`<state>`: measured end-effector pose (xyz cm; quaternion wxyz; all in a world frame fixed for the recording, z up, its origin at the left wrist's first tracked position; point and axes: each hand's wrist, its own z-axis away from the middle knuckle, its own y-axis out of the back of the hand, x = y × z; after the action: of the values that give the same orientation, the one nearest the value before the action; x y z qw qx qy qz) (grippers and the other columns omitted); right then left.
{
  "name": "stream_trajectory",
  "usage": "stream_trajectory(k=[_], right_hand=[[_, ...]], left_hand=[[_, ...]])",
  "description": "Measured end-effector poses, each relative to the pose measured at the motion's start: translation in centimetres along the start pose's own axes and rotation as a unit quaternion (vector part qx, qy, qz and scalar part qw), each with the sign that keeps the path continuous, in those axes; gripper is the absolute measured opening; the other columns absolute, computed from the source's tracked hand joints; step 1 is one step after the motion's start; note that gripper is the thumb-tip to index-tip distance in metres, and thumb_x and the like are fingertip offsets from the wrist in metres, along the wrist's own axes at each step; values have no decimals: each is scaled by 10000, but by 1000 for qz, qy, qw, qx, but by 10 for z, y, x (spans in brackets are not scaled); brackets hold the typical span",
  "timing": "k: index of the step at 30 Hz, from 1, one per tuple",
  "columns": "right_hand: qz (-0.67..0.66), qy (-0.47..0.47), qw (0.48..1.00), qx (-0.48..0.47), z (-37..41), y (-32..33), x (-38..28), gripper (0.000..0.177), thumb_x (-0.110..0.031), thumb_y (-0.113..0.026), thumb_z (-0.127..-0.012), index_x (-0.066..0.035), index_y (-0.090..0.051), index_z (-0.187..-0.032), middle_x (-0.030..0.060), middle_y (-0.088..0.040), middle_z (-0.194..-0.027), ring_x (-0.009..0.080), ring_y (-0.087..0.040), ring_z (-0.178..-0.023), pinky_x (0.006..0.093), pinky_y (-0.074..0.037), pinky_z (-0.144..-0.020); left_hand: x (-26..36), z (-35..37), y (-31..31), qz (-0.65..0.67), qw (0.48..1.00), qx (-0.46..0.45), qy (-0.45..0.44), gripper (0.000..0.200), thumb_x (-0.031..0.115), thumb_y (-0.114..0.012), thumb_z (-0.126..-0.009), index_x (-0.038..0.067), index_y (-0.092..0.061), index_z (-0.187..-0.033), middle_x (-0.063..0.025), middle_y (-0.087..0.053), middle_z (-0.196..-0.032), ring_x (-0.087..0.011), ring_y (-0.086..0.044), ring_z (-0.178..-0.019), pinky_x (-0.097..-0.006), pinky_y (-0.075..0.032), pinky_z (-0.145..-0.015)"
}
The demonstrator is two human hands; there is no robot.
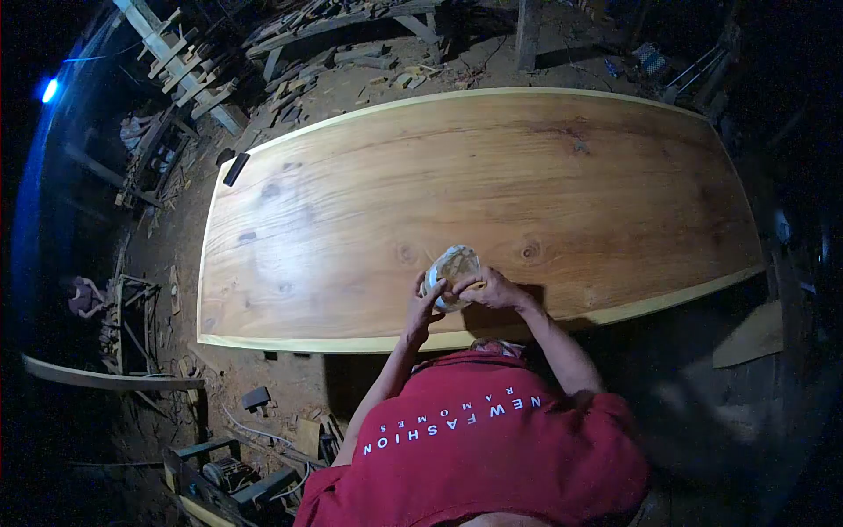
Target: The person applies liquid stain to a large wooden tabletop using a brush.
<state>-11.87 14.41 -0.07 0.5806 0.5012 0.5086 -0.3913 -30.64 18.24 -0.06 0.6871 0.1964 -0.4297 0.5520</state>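
Observation:
Above the near edge of a large wooden tabletop (395,184), my left hand (428,299) grips a whitish, partly see-through plastic container (457,261) with pale smears on its wall. The container is tilted, its mouth towards me. My right hand (496,291) is closed at the container's right side, its fingers bent around a small yellowish thing at the rim. That thing's kind is too small to tell. The tabletop has dark knots, a glossy patch on the left and a pale yellow border along its edges.
A black rectangular object (236,169) lies at the tabletop's far left corner. Wood scraps (299,92) litter the floor behind it, below a rough bench (342,26). A machine with a motor (226,472) stands at the lower left. A person (86,297) is at the far left.

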Motion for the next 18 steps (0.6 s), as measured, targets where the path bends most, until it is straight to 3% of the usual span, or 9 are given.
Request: stream_trajectory(k=[3, 5, 8, 10, 13, 14, 15, 16, 18], right_hand=[[116, -51, 992, 12, 5, 13, -17, 226, -154, -591, -723, -15, -637, -896, 75, -645, -774, 140, -597, -712, 267, -475, -677], [43, -128, 990, 40, 10, 20, -42, 207, -138, -573, -723, -13, -641, -874, 51, -613, -676, 107, -555, -552, 237, -462, -526], [-70, -84, 988, 111, 21, 49, -29, 199, -109, -591, -680, -11, -643, -846, 46, -643, -772, 119, -565, -574, 266, -471, -501], [-48, -117, 969, 212, 30, 71, -31, 194, -81, -574, -678, -19, -645, -848, 43, -642, -770, 109, -549, -531, 257, -446, -439], [34, -109, 951, 287, 30, 110, 9, 141, -97, -543, -730, -28, -641, -804, 21, -624, -709, 118, -549, -530, 256, -438, -454], [245, -60, 903, 348, 29, 121, 40, 131, -99, -520, -744, -32, -630, -770, 38, -610, -674, 144, -548, -524, 271, -438, -467], [444, -6, 807, 390, 27, 127, 56, 139, -101, -498, -758, -36, -619, -736, 54, -597, -640, 169, -548, -518, 286, -438, -480], [388, -66, 841, 371, 27, 126, 61, 141, -112, -480, -751, -30, -587, -709, 124, -581, -649, 258, -561, -570, 333, -445, -539], [368, -98, 858, 346, 16, 130, 125, 125, -110, -490, -730, -25, -581, -722, 152, -578, -683, 288, -560, -601, 353, -446, -557]], left_hand=[[1, 5, -8, -30, 999, 24, -28, 843, 396, -712, -660, 127, -249, -1311, -127, -445, -1182, -251, -491, -992, -393, -453, -688], [-1, 0, -10, -38, 998, 35, -43, 845, 394, -717, -658, 109, -253, -1304, -122, -468, -1142, -225, -509, -942, -363, -448, -650], [2, 4, -13, -50, 995, 47, -66, 836, 403, -716, -658, 101, -265, -1294, -109, -487, -1101, -201, -523, -888, -336, -438, -607], [-2, 6, -11, -35, 995, 85, -47, 824, 407, -716, -659, 92, -281, -1284, -102, -498, -1071, -187, -526, -863, -323, -431, -585], [-8, 4, -8, -48, 995, 80, -32, 833, 411, -713, -661, 99, -269, -1294, -100, -495, -1085, -192, -530, -871, -320, -432, -588], [-7, 7, -9, -37, 996, 77, -21, 861, 428, -707, -659, 112, -241, -1310, -107, -477, -1120, -213, -519, -921, -351, -435, -633], [-8, 5, -9, -36, 996, 78, -22, 861, 428, -707, -659, 112, -241, -1310, -107, -477, -1120, -213, -519, -921, -351, -435, -633], [-9, 3, -7, -33, 997, 72, -16, 873, 435, -705, -657, 118, -229, -1317, -107, -465, -1140, -224, -508, -949, -375, -431, -659], [-11, 2, -5, -30, 997, 68, -11, 884, 443, -702, -656, 124, -217, -1323, -106, -453, -1160, -236, -496, -977, -399, -427, -686]])
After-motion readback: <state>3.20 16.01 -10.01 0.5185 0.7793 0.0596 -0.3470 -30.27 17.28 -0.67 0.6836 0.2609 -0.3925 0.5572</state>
